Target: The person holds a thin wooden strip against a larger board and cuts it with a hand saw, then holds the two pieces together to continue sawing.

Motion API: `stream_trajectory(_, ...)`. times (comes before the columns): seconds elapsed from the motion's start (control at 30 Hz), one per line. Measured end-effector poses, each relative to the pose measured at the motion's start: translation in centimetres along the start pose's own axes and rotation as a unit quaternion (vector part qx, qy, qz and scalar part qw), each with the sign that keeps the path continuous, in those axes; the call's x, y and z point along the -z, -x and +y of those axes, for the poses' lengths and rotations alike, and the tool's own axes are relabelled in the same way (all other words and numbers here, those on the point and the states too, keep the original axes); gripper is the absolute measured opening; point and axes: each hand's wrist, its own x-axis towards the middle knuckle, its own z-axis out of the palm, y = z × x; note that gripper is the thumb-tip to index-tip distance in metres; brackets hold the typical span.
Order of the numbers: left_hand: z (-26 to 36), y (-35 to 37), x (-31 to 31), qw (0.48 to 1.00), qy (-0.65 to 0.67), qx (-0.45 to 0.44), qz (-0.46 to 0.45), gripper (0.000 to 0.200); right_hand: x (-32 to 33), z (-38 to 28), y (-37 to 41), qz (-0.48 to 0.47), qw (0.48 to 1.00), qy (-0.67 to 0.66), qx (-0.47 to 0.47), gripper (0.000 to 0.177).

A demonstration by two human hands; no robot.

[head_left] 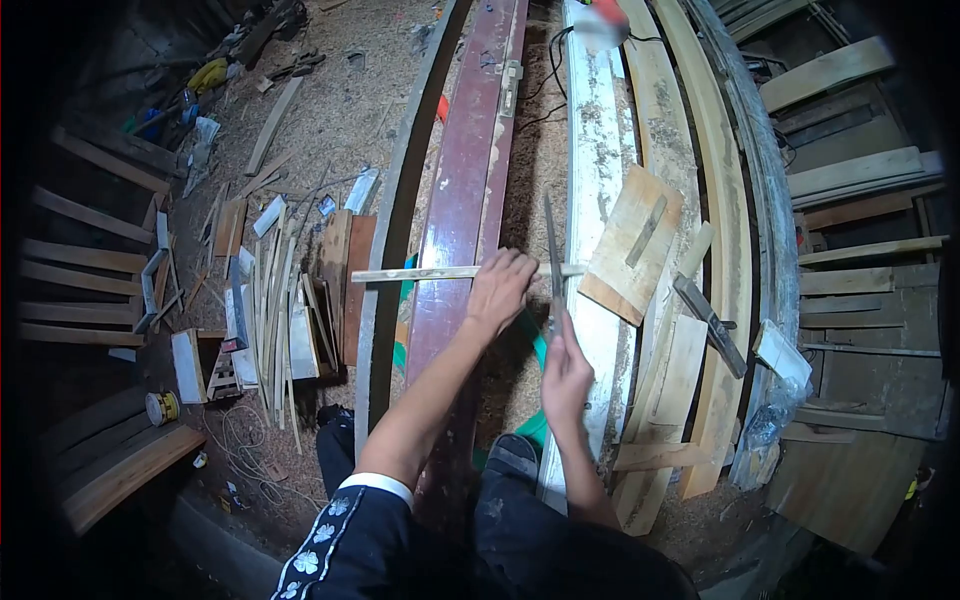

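My left hand (501, 290) is closed on a thin wooden strip (430, 273), which lies crosswise over the dark red beam (460, 220) and reaches the white beam (595, 150). In my right hand (567, 375) is a long, narrow saw-like tool (553, 235), its blade pointing away from me and crossing the strip just right of my left hand. Its handle is mostly hidden by my fingers. A light wooden board (632, 245) with a small wood piece on it rests right of the blade.
A dark hand plane (710, 325) sits on planks at the right. Thin wooden strips (275, 320) are heaped at the left beside a yellow tin (161, 408). A gap with shavings separates the red and white beams. My sandalled foot (513, 456) is below.
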Motion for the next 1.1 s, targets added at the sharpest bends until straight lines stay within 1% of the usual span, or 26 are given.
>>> stream_trajectory(0.07, 0.0, -0.1, 0.3, 1.000, -0.006, 0.003, 0.006, 0.019, -0.1, -1.0, -0.7, -0.007, 0.999, 0.033, -0.005, 0.045)
stream_trajectory(0.1, 0.2, 0.3, 0.3, 1.000, -0.025, -0.004, 0.001, 0.019, 0.2, 0.1, -0.4, 0.010, 0.999, -0.041, 0.031, 0.046)
stream_trajectory(0.13, 0.0, 0.0, 0.5, 0.999, -0.048, -0.016, 0.000, 0.019, 0.5, 0.1, 0.7, 0.011, 0.998, -0.044, 0.036, 0.046)
stream_trajectory(0.2, -0.1, -0.2, 0.5, 0.999, -0.041, -0.012, 0.003, 0.019, 1.7, -0.6, 3.5, 0.000, 0.994, 0.039, 0.102, 0.045)
stream_trajectory(0.23, 0.2, 0.0, 0.5, 0.999, -0.031, -0.007, 0.004, 0.018, 1.7, -1.1, 3.4, 0.002, 0.998, 0.001, 0.069, 0.044)
stream_trajectory(0.27, 0.2, -0.2, 0.4, 0.999, -0.031, -0.008, 0.002, 0.018, 1.6, -1.5, 2.7, 0.003, 0.998, 0.001, 0.067, 0.044)
stream_trajectory(0.33, 0.3, -0.7, 0.4, 0.998, 0.016, 0.056, -0.017, 0.018, 1.5, -2.1, 1.7, -0.014, 1.000, -0.004, -0.013, 0.044)
stream_trajectory(0.37, 0.2, -0.9, 0.5, 0.996, 0.019, 0.066, -0.050, 0.019, 1.5, -2.0, 1.6, -0.006, 1.000, -0.018, 0.006, 0.044)
stream_trajectory(0.4, 0.2, -0.7, 0.4, 0.997, 0.020, 0.065, -0.048, 0.019, 2.3, -2.1, 1.9, -0.005, 1.000, -0.017, 0.008, 0.044)
stream_trajectory(0.47, -0.5, -0.5, 0.0, 0.997, -0.070, -0.024, 0.012, 0.020, 3.8, -1.9, 2.9, -0.024, 0.999, 0.019, 0.009, 0.044)
stream_trajectory(0.5, -0.5, -0.5, 0.0, 0.997, -0.076, -0.021, 0.007, 0.020, 4.0, -1.4, 3.7, -0.025, 0.999, 0.017, 0.037, 0.044)
stream_trajectory(0.53, -0.7, -0.6, -0.1, 0.997, -0.076, -0.018, 0.007, 0.020, 3.7, -0.7, 3.5, -0.028, 0.999, 0.017, 0.036, 0.044)
stream_trajectory(0.6, -0.2, -0.3, -0.3, 1.000, -0.024, 0.012, -0.009, 0.020, 3.1, -0.3, 2.5, -0.010, 0.998, 0.050, 0.043, 0.044)
stream_trajectory(0.63, -0.3, -0.4, -0.3, 0.999, -0.026, 0.013, -0.020, 0.020, 2.1, 0.0, 1.0, -0.015, 0.999, 0.039, 0.015, 0.043)
stream_trajectory(0.67, -0.3, -0.3, -0.1, 0.999, -0.028, 0.013, -0.021, 0.020, 1.7, -0.2, 0.6, -0.015, 0.999, 0.037, 0.014, 0.043)
stream_trajectory(0.73, -0.7, -0.7, 0.2, 0.999, -0.042, -0.001, -0.033, 0.020, 1.3, -0.9, -0.1, 0.007, 0.999, 0.012, 0.044, 0.043)
stream_trajectory(0.77, -0.4, -0.3, 0.0, 0.999, -0.040, 0.000, -0.032, 0.020, 2.6, -1.4, 0.6, -0.022, 0.999, 0.026, -0.016, 0.044)
stream_trajectory(0.8, -0.5, -0.3, -0.4, 0.999, -0.046, 0.000, -0.026, 0.020, 3.0, -1.4, 1.3, -0.017, 1.000, 0.023, -0.008, 0.044)
stream_trajectory(0.87, -0.9, -0.3, -0.7, 0.998, -0.051, 0.007, -0.024, 0.020, 4.0, -1.1, 3.4, -0.018, 0.996, 0.053, 0.075, 0.045)
stream_trajectory(0.9, -0.7, -0.3, -0.6, 0.999, -0.045, 0.010, -0.012, 0.021, 3.9, -2.9, 2.7, -0.023, 0.998, 0.013, 0.055, 0.046)
stream_trajectory(0.93, -0.3, -0.2, -0.5, 0.999, -0.038, 0.011, -0.002, 0.023, 3.0, -3.0, 1.6, -0.021, 0.999, 0.016, 0.047, 0.046)
stream_trajectory(1.0, -0.4, -0.5, -0.1, 0.999, -0.033, 0.008, 0.004, 0.026, 1.4, -2.5, -0.8, -0.015, 0.999, -0.040, 0.007, 0.045)
stream_trajectory(1.07, -0.9, -0.4, -0.1, 0.999, -0.052, -0.001, -0.017, 0.033, 2.3, -3.0, -0.6, -0.007, 0.999, -0.041, 0.008, 0.045)
stream_trajectory(1.1, -0.7, -0.1, -0.3, 0.999, -0.050, -0.001, -0.015, 0.033, 3.7, -3.7, 0.5, -0.028, 0.999, -0.024, -0.021, 0.043)
